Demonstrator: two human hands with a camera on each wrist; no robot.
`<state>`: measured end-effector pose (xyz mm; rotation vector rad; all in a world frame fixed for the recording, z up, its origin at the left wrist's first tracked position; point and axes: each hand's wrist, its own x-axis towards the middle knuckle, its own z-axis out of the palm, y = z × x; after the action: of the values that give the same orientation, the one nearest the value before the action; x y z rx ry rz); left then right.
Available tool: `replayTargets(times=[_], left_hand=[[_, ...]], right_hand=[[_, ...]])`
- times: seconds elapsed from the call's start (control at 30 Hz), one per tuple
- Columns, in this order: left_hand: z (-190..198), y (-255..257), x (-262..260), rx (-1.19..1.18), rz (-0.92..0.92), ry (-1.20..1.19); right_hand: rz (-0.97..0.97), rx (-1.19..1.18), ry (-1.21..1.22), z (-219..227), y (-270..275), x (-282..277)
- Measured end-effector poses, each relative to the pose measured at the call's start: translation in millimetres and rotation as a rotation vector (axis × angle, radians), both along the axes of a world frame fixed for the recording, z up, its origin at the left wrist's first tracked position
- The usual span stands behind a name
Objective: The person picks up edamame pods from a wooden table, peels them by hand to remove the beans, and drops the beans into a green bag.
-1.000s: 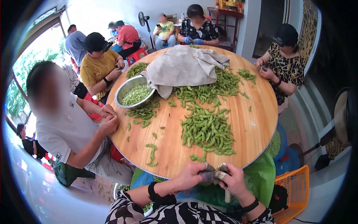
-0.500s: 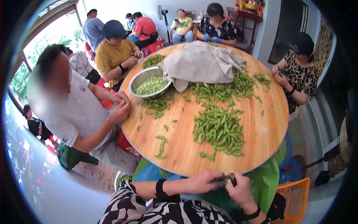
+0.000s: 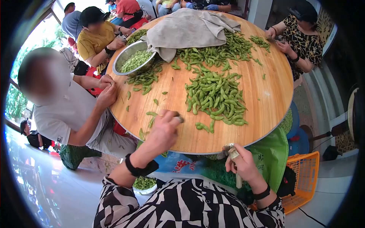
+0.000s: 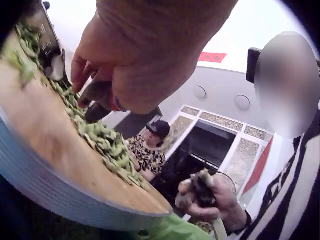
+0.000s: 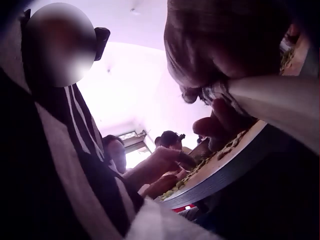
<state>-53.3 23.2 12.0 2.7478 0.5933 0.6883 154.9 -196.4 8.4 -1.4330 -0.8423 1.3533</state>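
Observation:
In the head view my left hand (image 3: 163,131) is over the near left part of the round wooden table (image 3: 178,140), beside a few loose edamame pods (image 3: 151,121). Dark coverings wrap some of its fingertips, which point toward the pod heap (image 3: 216,97); nothing shows between them. In the left wrist view its loosely bent fingers reach down past the table edge. My right hand (image 3: 243,163) is just off the near edge, curled round a pale stick-shaped piece (image 3: 238,180). That piece shows large in the right wrist view, its exact kind unclear.
A metal bowl of shelled beans (image 3: 135,59) stands at left, beside a grey cloth (image 3: 186,30) over more pods. People sit round the table, one in a white shirt (image 3: 72,106) close on my left. An orange crate (image 3: 304,178) and green sack (image 3: 272,155) lie right.
My left hand has parted from the right hand and swung left over the table. The right hand stays near the edge with the pale piece. The head view has tilted down.

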Motion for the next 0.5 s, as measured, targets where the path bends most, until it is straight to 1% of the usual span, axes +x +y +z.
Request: replayTargets(times=[0.03,0.1,0.13,0.2,0.23,0.33,0.4,0.47,0.5], left_hand=[[-1,-4,10,-0.003,0.003,-0.002],[-4,-14,32,-0.163,-0.118,0.008],[-8,-18,38,-0.165,-0.12,0.003],[-19,-22,49,-0.116,-0.066,0.13],[-23,-22,52,-0.077,-0.076,0.118],[-27,-18,53,-0.07,-0.106,0.095],[-30,-16,52,-0.03,-0.111,0.122],[-28,-12,47,0.012,-0.113,0.148],[-21,-8,45,-0.013,-0.172,0.157]], right_hand=[[0.003,-0.003,-0.002,1,1,-2],[-0.066,0.03,0.199,3,4,-9],[-0.068,0.029,0.194,3,4,-10],[-0.087,0.022,0.216,4,3,-9],[-0.092,0.021,0.218,2,2,-8],[-0.142,0.017,0.233,-5,0,-8],[-0.099,0.029,0.186,-7,2,-10],[-0.094,0.034,0.182,-5,5,-12],[-0.088,0.04,0.177,-4,6,-12]])
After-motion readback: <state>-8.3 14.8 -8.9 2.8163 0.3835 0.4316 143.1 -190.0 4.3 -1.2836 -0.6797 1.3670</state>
